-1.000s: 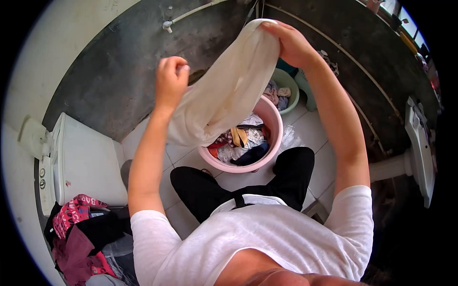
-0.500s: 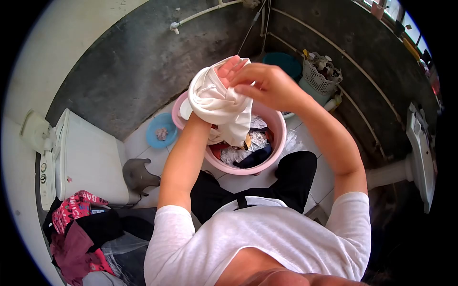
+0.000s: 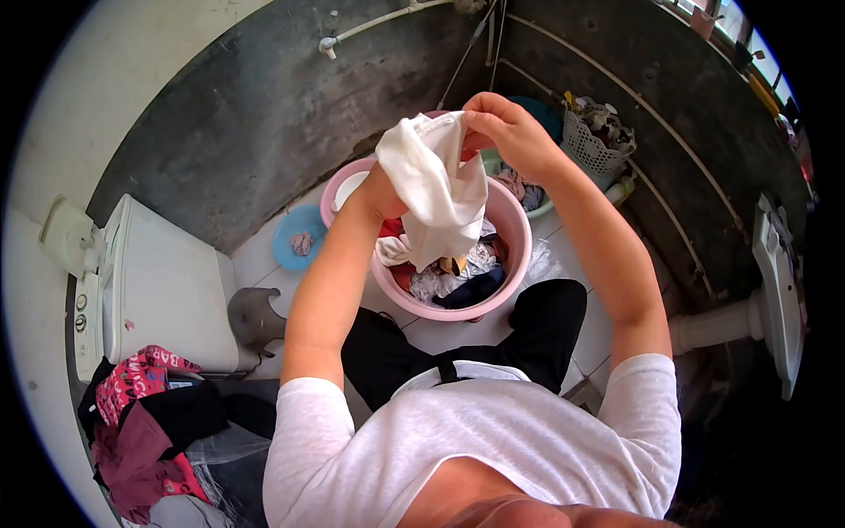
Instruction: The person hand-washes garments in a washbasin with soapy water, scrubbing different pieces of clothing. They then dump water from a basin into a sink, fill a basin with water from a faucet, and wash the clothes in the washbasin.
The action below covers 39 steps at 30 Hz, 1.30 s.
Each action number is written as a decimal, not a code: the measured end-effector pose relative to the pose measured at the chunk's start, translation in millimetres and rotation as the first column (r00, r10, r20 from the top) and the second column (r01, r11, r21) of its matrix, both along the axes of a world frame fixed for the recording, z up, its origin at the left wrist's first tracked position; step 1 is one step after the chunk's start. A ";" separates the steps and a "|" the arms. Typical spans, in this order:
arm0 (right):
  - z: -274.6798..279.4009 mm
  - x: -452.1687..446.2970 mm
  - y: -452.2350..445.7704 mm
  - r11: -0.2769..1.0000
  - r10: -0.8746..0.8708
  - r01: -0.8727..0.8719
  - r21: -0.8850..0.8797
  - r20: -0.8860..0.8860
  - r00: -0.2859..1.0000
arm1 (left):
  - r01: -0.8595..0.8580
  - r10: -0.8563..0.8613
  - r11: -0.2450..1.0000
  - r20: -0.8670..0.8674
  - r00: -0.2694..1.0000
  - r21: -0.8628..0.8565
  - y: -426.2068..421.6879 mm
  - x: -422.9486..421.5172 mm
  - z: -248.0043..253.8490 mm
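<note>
A white garment (image 3: 431, 180), its exact kind not clear, hangs in front of me above a pink tub (image 3: 427, 310). My right hand (image 3: 506, 132) pinches its upper edge between thumb and fingers. My left hand (image 3: 384, 189) reaches into or behind the cloth; the fabric covers its fingers, so their grip is hidden. Below, the tub holds a pile of clothes (image 3: 466, 277) in white, dark blue and red. The garment's lower end hangs down over this pile.
A washing machine (image 3: 167, 290) stands at left, with clothes (image 3: 145, 440) heaped near it. A blue basin (image 3: 299, 239) and a grey stool (image 3: 255, 319) are on the tiled floor. At back right is a laundry basket (image 3: 598, 145); a sink (image 3: 779, 299) is at right.
The white garment was bunched around my left wrist with the palm showing; now it hangs longer and covers that hand's fingers. My right hand has moved slightly right and up, holding the edge.
</note>
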State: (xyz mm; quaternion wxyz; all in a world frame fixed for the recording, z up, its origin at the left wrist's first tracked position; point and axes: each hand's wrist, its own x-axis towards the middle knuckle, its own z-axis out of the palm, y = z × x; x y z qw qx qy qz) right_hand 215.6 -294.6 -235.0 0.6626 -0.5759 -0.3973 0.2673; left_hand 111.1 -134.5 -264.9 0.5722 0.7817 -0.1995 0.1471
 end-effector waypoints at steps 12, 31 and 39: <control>3.8 -10.1 -4.9 0.979 0.142 -0.109 -0.170 0.197 0.970 | -0.039 -0.191 0.797 -0.313 0.930 -0.602 3.4 -1.7 -1.7; 27.9 124.1 -56.7 0.736 -0.345 0.546 0.401 -0.472 0.811 | 0.227 -0.222 0.967 -0.833 0.507 -0.119 42.3 -61.3 -75.0; -6.7 121.4 -40.6 0.902 -0.381 0.428 -0.058 0.357 0.853 | 0.148 0.246 0.879 -0.698 0.672 0.453 54.6 -36.6 -39.0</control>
